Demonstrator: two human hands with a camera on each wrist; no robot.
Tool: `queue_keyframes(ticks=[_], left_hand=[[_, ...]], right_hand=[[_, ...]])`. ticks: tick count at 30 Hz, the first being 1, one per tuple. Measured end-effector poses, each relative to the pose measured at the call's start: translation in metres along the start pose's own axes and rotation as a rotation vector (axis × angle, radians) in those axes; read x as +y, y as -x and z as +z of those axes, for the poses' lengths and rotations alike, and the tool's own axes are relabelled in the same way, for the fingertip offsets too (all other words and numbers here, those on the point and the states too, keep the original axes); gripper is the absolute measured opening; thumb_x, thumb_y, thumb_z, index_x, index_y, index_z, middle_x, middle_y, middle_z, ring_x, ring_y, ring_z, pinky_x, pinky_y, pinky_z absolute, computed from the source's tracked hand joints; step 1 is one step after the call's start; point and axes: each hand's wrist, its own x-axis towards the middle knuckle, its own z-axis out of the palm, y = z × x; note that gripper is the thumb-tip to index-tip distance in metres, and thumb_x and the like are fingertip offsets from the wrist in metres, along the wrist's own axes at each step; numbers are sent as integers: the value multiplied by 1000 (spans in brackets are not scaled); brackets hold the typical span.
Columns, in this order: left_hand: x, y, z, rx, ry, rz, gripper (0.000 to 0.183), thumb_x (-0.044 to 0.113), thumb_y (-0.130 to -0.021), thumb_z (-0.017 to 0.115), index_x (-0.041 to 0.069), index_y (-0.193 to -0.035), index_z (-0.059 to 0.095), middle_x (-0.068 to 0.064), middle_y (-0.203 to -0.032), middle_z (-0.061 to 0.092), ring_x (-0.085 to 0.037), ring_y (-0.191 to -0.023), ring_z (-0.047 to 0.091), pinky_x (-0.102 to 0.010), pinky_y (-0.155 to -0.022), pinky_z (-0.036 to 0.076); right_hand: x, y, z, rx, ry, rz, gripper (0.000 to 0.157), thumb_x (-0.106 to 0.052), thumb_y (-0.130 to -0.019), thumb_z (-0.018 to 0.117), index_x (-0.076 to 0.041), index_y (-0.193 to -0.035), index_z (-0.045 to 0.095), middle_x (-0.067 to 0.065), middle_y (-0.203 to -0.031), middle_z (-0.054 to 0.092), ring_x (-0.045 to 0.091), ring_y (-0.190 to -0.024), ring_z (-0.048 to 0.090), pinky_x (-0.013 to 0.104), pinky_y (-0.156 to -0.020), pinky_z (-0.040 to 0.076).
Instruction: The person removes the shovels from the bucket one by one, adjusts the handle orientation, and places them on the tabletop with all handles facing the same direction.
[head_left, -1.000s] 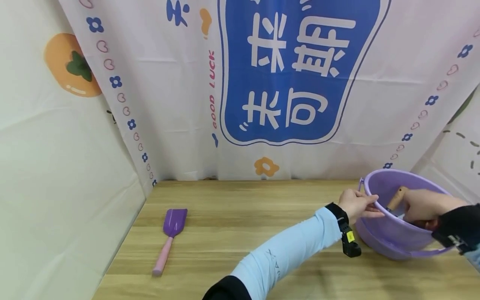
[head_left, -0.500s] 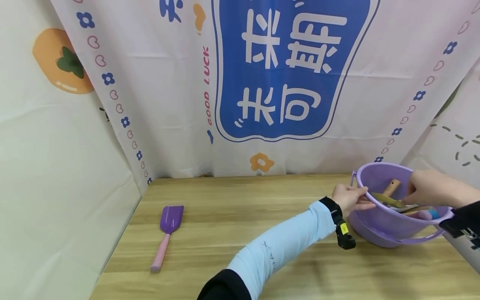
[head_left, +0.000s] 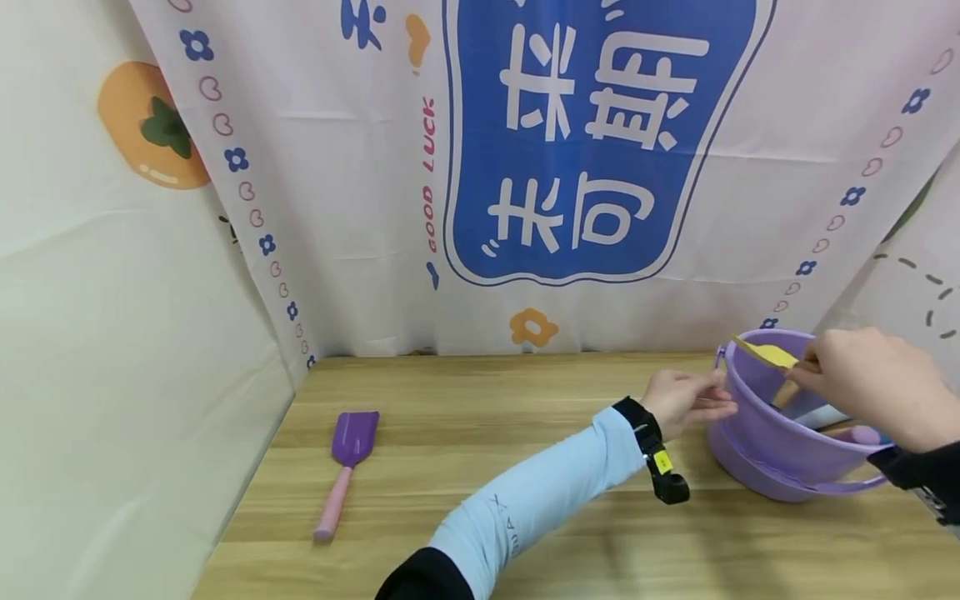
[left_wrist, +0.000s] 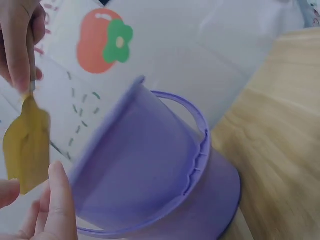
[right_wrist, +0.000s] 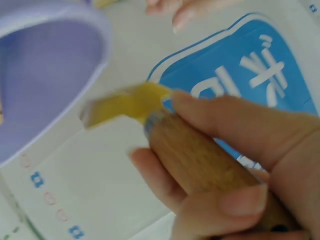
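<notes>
Sideways "GOOD LUCK" (head_left: 428, 175) and "未来可期" (head_left: 596, 135) on the cloth (head_left: 367, 217), half-legible lettering (head_left: 502, 523) on the sleeve (head_left: 551, 479)

A hand could pass over the broad stretch of counter (head_left: 450, 433) between the scoop (head_left: 352, 440) and the left sleeve (head_left: 543, 492), and behind that sleeve as far as the curtain (head_left: 367, 208), which blocks the back. At the bucket (head_left: 780, 454), right grip (head_left: 873, 379) and scraper (head_left: 776, 356) cut across the mouth from above, left grip (head_left: 686, 402) crowds the rim, and the bail (head_left: 851, 488) juts out.
</notes>
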Motion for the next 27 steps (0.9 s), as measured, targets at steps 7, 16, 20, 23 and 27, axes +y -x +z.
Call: queue_keyframes(ticks=[7, 16, 20, 23, 27], left_hand=[[17, 16, -26, -54, 94, 48, 28, 16, -87, 65, -10, -94, 65, -21, -86, 66, -29, -81, 66, -36, -76, 57], [30, 42, -68, 9, 92, 63, 27, 22, -88, 65, -5, -94, 66, -13, -85, 65, -18, -78, 65, -34, -79, 56], [32, 49, -87, 93, 49, 75, 27, 24, -86, 67, -2, -94, 67, -10, -83, 65, -15, -73, 63, -31, -74, 57], [35, 52, -101, 132, 40, 78, 29, 24, -85, 68, -2, -97, 66, -10, -83, 65, -14, -71, 62, -27, -70, 57], [41, 54, -120, 147, 4, 53, 27, 22, -86, 67, -2, -99, 65, -11, -86, 66, -14, -72, 62, -25, -69, 56]], right_hand=[[-49, -7, 28, 335, -73, -94, 27, -12, -82, 61, -10, -59, 47, -3, -53, 40, 13, -43, 37, 27, -34, 27], [-109, -14, 76, 456, -145, -237, 15, -7, -76, 65, 6, -80, 59, 15, -72, 53, 26, -55, 51, 41, -42, 47], [-133, -16, 96, 535, -170, -320, 17, -2, -74, 65, 9, -83, 57, 16, -74, 49, 19, -50, 46, 32, -36, 45], [-149, -19, 108, 551, -168, -341, 18, -1, -76, 65, 10, -86, 55, 16, -75, 47, 14, -45, 41, 26, -33, 41], [-167, -22, 118, 501, -192, -331, 19, -1, -79, 64, 13, -89, 54, 16, -76, 46, 11, -46, 37, 20, -34, 37]])
